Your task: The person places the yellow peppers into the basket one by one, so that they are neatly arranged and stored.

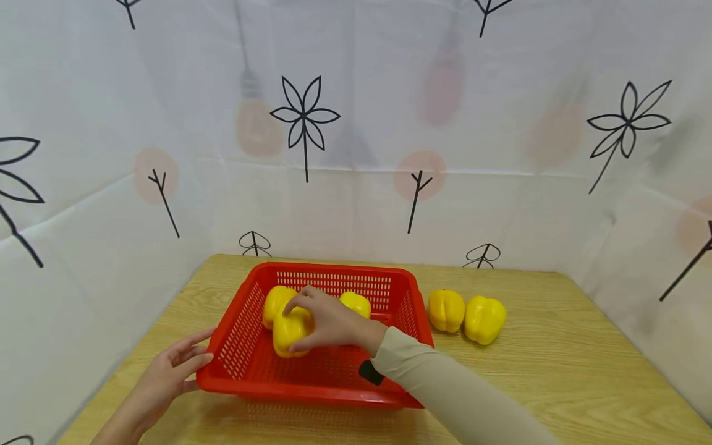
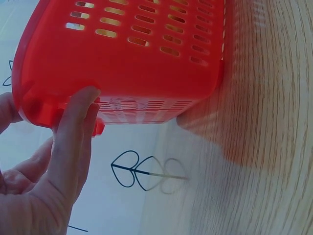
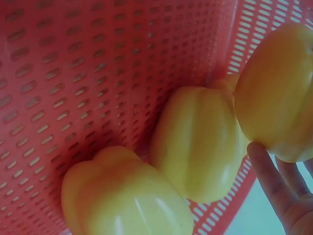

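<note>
A yellow bell pepper (image 1: 290, 334) is in my right hand (image 1: 334, 321), gripped between thumb and fingertips, over the left half of a red plastic basket (image 1: 311, 390). Right behind it in the head view sits another yellow pepper (image 1: 274, 301). A further pepper (image 1: 356, 303) shows past my wrist, near the back wall. In the right wrist view, the held pepper (image 3: 276, 93) is at the right edge, with two peppers (image 3: 198, 142) lying against the perforated wall. My left hand (image 1: 167, 374) grips the basket's left rim at the near corner, the thumb along it.
Two yellow peppers (image 1: 464, 315) stand side by side on the wooden table (image 1: 556, 371), just right of the basket. A white cloth (image 1: 356, 204) with plant drawings hangs behind and at both sides of the table. A dark patch (image 1: 371, 372) shows under my right wrist.
</note>
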Tool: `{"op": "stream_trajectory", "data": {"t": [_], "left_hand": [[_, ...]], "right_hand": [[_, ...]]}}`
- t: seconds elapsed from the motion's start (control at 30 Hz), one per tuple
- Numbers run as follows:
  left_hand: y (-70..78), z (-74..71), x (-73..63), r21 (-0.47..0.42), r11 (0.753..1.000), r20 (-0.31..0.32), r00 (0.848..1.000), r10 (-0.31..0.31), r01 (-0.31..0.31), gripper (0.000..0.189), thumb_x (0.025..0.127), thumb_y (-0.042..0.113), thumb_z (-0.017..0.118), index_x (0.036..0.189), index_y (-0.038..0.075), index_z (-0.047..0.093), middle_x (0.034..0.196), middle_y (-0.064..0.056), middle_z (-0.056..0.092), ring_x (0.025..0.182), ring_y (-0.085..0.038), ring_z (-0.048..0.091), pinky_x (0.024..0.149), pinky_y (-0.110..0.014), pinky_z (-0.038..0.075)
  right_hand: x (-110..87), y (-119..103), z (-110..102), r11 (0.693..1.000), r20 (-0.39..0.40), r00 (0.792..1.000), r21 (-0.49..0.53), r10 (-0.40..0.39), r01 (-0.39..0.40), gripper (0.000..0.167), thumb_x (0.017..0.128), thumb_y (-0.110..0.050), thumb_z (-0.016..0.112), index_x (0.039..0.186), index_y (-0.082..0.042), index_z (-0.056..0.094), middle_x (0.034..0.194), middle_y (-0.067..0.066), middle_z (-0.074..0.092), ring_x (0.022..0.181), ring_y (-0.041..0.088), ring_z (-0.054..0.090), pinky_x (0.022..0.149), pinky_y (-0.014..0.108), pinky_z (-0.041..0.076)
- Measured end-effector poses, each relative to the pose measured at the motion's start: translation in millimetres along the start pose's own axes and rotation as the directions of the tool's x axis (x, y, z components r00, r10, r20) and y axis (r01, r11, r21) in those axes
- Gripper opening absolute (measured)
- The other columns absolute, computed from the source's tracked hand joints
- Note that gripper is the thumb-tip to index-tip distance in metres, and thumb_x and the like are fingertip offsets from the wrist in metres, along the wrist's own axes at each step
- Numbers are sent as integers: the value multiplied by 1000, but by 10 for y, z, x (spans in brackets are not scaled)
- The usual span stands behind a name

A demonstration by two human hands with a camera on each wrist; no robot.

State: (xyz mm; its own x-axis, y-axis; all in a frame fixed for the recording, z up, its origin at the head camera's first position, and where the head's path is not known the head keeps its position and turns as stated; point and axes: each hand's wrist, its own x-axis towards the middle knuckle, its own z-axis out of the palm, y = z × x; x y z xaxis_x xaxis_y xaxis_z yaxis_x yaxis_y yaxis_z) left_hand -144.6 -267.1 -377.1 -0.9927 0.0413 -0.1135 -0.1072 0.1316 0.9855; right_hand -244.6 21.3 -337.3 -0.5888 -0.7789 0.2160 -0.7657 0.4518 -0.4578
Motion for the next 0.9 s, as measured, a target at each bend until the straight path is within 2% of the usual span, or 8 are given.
{"op": "stream_trajectory", "data": {"t": [0.37, 0.53, 0.67, 0.8, 0.9], "left_hand": [[11, 4, 13, -10, 1000, -13, 1000, 4, -4, 61, 92, 18, 59, 144, 2, 31, 113, -10, 57, 94, -18, 61, 77, -40, 53], [10, 6, 12, -7, 1000, -19, 1000, 4, -4, 61, 92, 18, 60, 144, 2, 31, 113, -10, 57, 94, -19, 61, 77, -40, 53], [4, 12, 9, -6, 1000, -19, 1000, -1, 1, 61, 92, 18, 60, 144, 2, 31, 114, -11, 56, 94, -19, 61, 77, -40, 53], [8, 15, 9, -4, 1000, -18, 1000, -7, 7, 62, 92, 19, 60, 144, 1, 30, 115, -12, 56, 95, -19, 61, 78, -41, 53], [17, 11, 9, 1, 1000, -25, 1000, -11, 11, 63, 92, 19, 60, 144, 1, 29, 115, -12, 56, 94, -19, 61, 77, -40, 53]], "right_hand": [[172, -23, 171, 997, 154, 987, -62, -40, 50, 47, 74, -40, 77, 112, -21, 57, 105, -3, 44, 94, 9, 44, 82, 18, 39], [217, 17, 289, 997, 180, 984, -70, -18, 31, 51, 73, -41, 78, 114, -21, 56, 103, -4, 43, 91, 8, 43, 79, 16, 39], [224, 56, 317, 1000, 209, 978, -30, 8, -2, 58, 70, -40, 81, 117, -21, 54, 108, -3, 43, 94, 8, 43, 82, 17, 39], [210, 76, 279, 1000, 269, 963, 7, -7, 5, 55, 74, -24, 80, 120, -21, 51, 118, -1, 45, 101, 8, 43, 89, 20, 38], [212, 74, 266, 999, 276, 960, 9, -47, 46, 47, 77, -11, 75, 118, -19, 52, 119, -1, 48, 100, 7, 45, 88, 17, 38]]}}
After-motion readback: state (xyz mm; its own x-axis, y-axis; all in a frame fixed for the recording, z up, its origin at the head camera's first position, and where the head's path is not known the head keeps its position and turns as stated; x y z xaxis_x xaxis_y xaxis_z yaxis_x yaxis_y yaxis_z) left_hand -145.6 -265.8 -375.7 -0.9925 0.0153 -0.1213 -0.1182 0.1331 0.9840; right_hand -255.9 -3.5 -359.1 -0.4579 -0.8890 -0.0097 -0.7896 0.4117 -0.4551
